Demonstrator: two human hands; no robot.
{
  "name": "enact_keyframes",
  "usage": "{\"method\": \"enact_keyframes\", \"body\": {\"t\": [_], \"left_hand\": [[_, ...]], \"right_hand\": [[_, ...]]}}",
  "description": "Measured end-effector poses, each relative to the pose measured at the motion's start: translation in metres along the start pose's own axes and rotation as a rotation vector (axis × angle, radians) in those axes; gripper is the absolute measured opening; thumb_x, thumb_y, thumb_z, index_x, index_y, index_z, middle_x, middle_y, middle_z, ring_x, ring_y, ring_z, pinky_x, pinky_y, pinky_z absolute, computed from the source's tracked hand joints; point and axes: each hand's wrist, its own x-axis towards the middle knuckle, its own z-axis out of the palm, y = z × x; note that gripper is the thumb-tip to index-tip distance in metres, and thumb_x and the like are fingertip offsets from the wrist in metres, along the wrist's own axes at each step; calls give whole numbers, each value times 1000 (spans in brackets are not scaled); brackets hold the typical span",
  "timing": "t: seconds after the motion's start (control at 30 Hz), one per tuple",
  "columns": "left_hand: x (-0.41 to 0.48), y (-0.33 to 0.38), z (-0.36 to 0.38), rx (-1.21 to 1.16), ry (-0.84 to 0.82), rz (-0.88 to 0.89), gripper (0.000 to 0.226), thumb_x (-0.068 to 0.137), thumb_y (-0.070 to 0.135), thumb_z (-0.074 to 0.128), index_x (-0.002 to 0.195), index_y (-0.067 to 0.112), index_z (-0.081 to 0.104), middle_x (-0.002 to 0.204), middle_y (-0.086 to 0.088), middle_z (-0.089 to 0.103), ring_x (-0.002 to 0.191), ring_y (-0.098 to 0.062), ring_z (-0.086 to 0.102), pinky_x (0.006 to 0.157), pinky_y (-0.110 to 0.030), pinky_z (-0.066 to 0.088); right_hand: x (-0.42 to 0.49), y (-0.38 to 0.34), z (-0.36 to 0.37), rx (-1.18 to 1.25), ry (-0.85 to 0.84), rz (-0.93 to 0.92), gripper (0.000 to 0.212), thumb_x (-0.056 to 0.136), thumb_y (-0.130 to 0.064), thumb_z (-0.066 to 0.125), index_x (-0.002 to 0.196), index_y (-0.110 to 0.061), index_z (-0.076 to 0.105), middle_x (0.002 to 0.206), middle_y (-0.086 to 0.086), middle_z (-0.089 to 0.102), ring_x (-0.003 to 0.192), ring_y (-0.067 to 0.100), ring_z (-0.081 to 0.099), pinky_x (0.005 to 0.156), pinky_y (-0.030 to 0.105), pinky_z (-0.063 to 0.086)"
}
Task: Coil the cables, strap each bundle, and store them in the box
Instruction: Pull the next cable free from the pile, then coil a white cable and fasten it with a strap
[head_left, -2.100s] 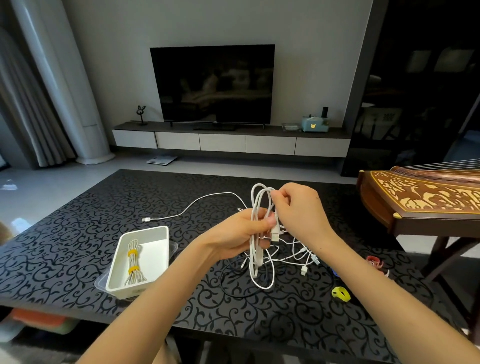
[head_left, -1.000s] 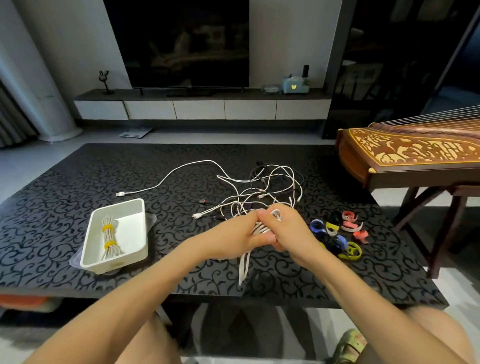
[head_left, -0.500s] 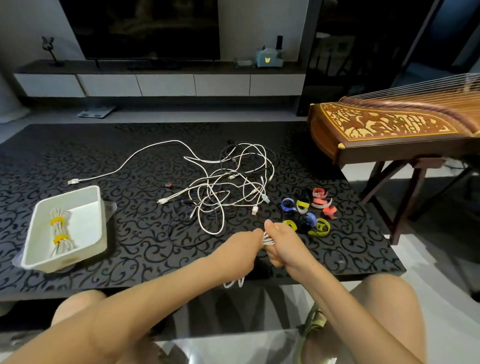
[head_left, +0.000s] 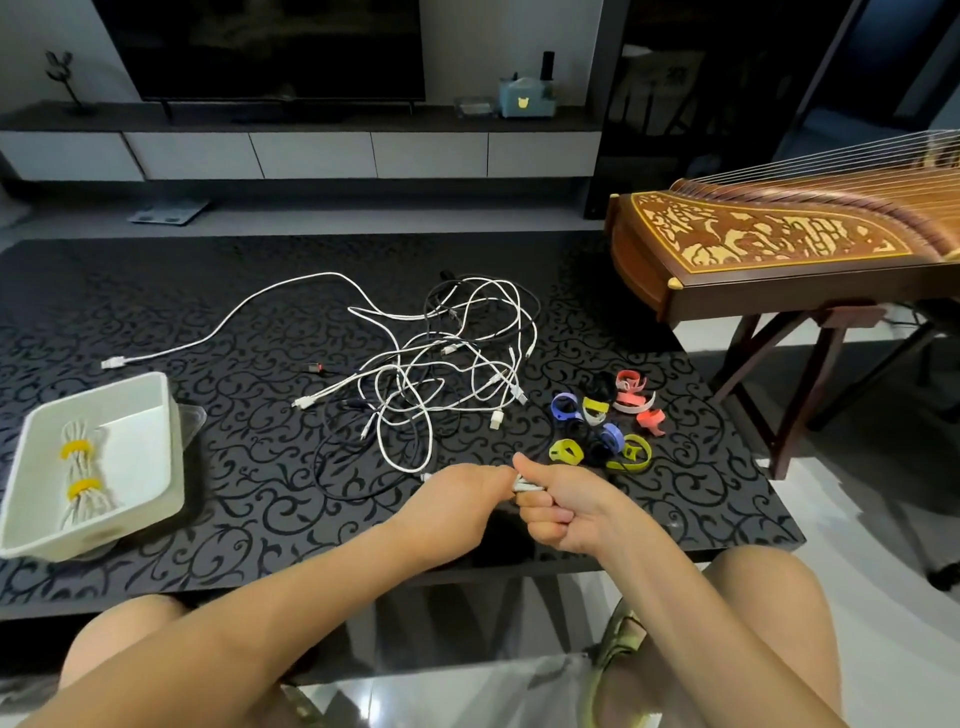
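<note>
Gripping coiled white cable (head_left: 525, 486) in curled left hand (head_left: 457, 493) and curled right hand (head_left: 569, 506), fists touching, well right of white box (head_left: 158, 452) | inside box: strapped bundle (head_left: 83, 483), two yellow ties | right of box, beyond hands: loose cable tangle (head_left: 441, 374) | farther right of box: coloured straps (head_left: 608, 421)

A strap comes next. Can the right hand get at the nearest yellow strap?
Probably yes: the yellow strap lies just beyond the right hand, nothing between, though that hand grips the cable.
</note>
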Motion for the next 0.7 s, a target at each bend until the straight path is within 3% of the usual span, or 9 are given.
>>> {"method": "enact_keyframes", "body": {"t": [0.1, 0.13, 0.2, 0.27, 0.37, 0.47, 0.53, 0.6, 0.7], "left_hand": [[-2, -2, 12, -273, 30, -195, 13, 98, 14, 39, 86, 11, 42, 71, -6, 49, 63, -20, 41, 61, -35, 33], [-3, -2, 12, -475, -1, -306, 19, 101, 20, 37, 85, 12, 43, 71, -4, 48, 63, -17, 41, 63, -33, 35], [-2, -4, 8, -917, -34, -473, 26, 103, 24, 33, 81, 15, 42, 68, 3, 40, 62, -11, 37, 68, -28, 38], [1, -12, 2, -1094, -1, -572, 27, 104, 21, 31, 79, 16, 41, 65, 6, 35, 61, -9, 35, 73, -28, 42], [8, -21, -3, -1147, 67, -634, 29, 104, 19, 30, 77, 17, 41, 63, 7, 40, 59, -10, 42, 79, -33, 42], [14, -24, -12, -1282, 203, -739, 30, 101, 11, 28, 74, 17, 38, 60, 5, 37, 50, -9, 33, 64, -27, 43], [15, -22, -15, -1314, 262, -788, 31, 98, 7, 26, 71, 17, 36, 52, 9, 34, 44, -6, 26, 48, -21, 32], [16, -15, -17, -1320, 266, -788, 31, 96, 4, 25, 69, 17, 35, 46, 11, 31, 40, -5, 22, 42, -19, 22], [13, -2, -22, -1314, 234, -723, 32, 99, 13, 37, 67, 18, 33, 47, 11, 27, 39, -4, 20, 38, -17, 17]], "right_hand": [[8, 1, -10, -491, 321, -290, 46, 101, -39, 37, 77, -6, 58, 54, 5, 51, 37, 14, 42, 36, 21, 32], [13, 2, -16, -673, 497, -419, 45, 100, -40, 37, 82, -6, 60, 63, 7, 57, 48, 19, 54, 44, 26, 39], [24, 2, -31, -1096, 824, -584, 39, 100, -39, 39, 91, -7, 61, 84, 7, 60, 71, 26, 60, 55, 31, 38], [33, 1, -41, -1373, 979, -550, 30, 99, -34, 43, 100, -9, 60, 101, 7, 57, 76, 25, 57, 55, 29, 33], [48, -1, -46, -1547, 979, -391, 27, 98, -32, 47, 105, -8, 57, 111, 7, 54, 82, 26, 59, 59, 29, 36], [53, 0, -41, -1573, 973, -415, 25, 98, -29, 48, 98, -9, 61, 108, 7, 55, 73, 23, 48, 59, 29, 35], [50, 2, -35, -1461, 949, -558, 22, 96, -30, 51, 91, -12, 63, 98, 3, 56, 72, 21, 50, 59, 28, 35], [40, 4, -26, -1210, 790, -693, 15, 92, -28, 58, 85, -16, 63, 83, -6, 57, 69, 12, 51, 61, 27, 37], [15, 3, -5, -635, 399, -692, 15, 90, -14, 63, 75, -11, 62, 53, -13, 53, 48, 0, 45, 52, 12, 35]]}}
